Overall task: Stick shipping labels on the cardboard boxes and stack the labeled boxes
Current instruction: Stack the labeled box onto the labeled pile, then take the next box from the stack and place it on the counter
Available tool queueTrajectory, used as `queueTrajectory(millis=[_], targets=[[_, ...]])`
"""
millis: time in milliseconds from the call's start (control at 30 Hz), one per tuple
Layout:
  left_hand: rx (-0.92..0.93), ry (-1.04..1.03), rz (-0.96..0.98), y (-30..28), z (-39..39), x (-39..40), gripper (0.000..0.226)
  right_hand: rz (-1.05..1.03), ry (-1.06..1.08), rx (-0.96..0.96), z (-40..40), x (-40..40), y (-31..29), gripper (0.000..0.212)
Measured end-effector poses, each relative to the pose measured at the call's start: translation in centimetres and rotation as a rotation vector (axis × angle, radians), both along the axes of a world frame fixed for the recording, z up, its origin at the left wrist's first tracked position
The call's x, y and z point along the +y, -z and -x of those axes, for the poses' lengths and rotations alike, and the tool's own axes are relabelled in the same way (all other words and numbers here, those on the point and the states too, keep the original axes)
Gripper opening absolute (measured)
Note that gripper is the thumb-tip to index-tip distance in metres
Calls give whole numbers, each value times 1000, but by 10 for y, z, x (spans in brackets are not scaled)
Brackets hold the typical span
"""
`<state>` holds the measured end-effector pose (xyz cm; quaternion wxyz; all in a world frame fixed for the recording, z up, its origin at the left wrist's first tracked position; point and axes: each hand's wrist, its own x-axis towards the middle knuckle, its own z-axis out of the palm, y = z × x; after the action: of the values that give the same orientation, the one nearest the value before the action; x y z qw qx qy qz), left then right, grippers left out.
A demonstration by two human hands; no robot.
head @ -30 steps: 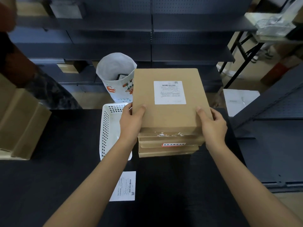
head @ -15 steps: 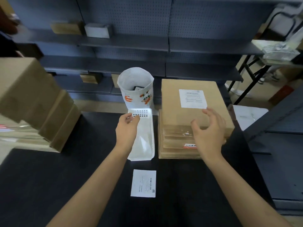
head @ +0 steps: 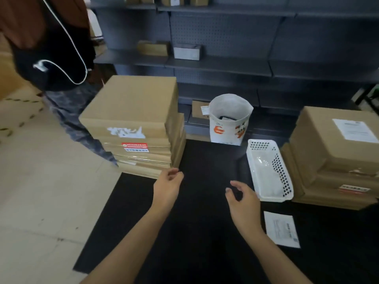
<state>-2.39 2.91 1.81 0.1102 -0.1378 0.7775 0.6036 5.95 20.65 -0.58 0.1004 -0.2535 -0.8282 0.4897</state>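
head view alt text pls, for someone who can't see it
Two empty hands, left hand and right hand, hover over a black table between an unlabeled box stack and a labeled box stack; a loose shipping label lies nearby.

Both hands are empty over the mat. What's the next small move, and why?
Probably reach both hands to the top box of the left stack and pull it onto the black mat. Its top shows no label, the left hand and right hand hold nothing, and a loose shipping label waits beside the right hand.
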Motion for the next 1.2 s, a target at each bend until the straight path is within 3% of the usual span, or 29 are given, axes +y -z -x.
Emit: queueTrajectory(millis=[167, 400, 633, 767, 833, 933, 1100, 1200], targets=[[30, -18, 41, -2, 15, -65, 17, 34, -46, -20, 13, -53, -5, 22], [61, -205, 28, 5, 29, -130, 22, 71, -51, -22, 41, -89, -11, 19], [351, -529, -44, -55, 99, -205, 22, 60, 97, 163, 115, -134, -59, 25], [377, -343, -138, -81, 160, -221, 36, 55, 263, 314, 170, -162, -104, 29], [314, -200, -147, -90, 184, -218, 52, 125, 316, 283, 193, -176, -118, 38], [153, -7, -177, -86, 206, -212, 69, 210, 293, 210, 215, -191, -117, 29], [189, 59, -178, -76, 212, -214, 28, 136, 288, 167, 218, -197, -108, 24], [205, 76, -198, -76, 208, -214, 28, 169, 325, 193, 211, -197, -104, 19]])
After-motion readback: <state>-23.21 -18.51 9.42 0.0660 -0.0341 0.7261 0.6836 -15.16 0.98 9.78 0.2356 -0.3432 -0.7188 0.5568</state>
